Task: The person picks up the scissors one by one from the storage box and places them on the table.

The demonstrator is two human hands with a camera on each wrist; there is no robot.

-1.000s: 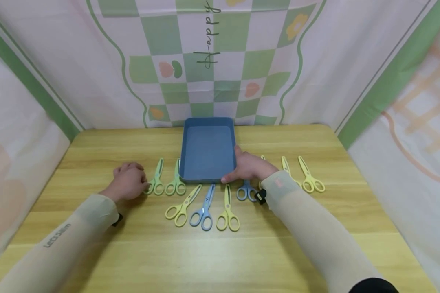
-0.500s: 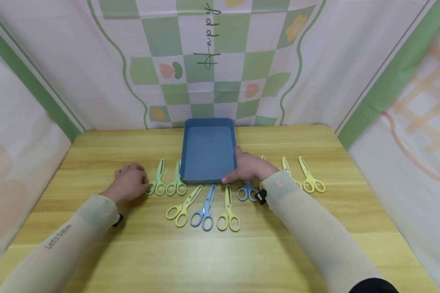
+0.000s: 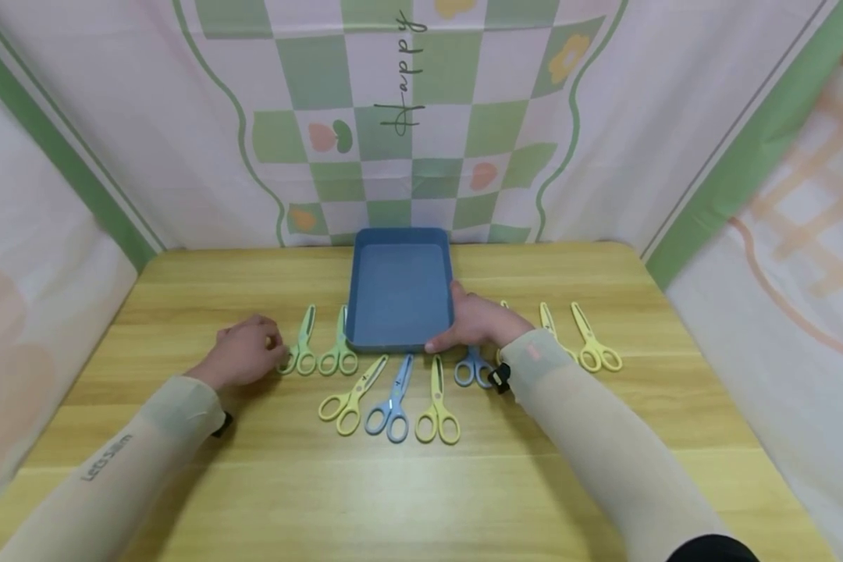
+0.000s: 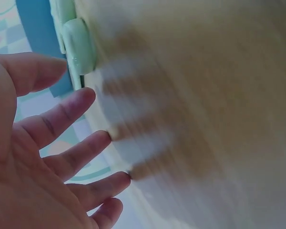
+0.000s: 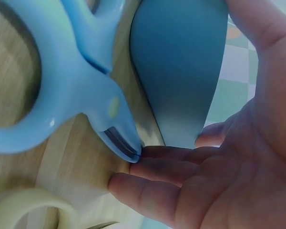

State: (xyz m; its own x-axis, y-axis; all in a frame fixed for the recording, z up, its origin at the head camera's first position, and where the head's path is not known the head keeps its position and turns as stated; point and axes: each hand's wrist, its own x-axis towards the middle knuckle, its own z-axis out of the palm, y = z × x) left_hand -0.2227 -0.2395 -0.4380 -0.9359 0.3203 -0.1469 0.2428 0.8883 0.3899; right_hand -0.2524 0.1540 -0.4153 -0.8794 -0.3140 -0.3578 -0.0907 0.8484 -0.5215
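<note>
My left hand (image 3: 242,355) rests on the table beside the leftmost green scissors (image 3: 303,346). Its fingers are loose and hold nothing; in the left wrist view the thumb points at a pale green handle (image 4: 80,47). A second pair of green scissors (image 3: 338,345) lies against the left side of the blue tray (image 3: 400,293). At the tray's front right corner is my right hand (image 3: 481,321), thumb along the front and fingers down the right side. Blue scissors (image 5: 66,90) lie by those fingertips, their blades partly hidden in the head view.
In front of the tray lie yellow scissors (image 3: 354,394), blue scissors (image 3: 394,398) and another yellow pair (image 3: 436,398). Further yellow scissors (image 3: 590,343) lie on the right, some partly covered by my right arm. A patterned cloth (image 3: 435,117) hangs behind the wooden table (image 3: 407,499).
The fingers of my left hand have spread slightly by the green scissors. My right hand, the tray and the scissors stay in place.
</note>
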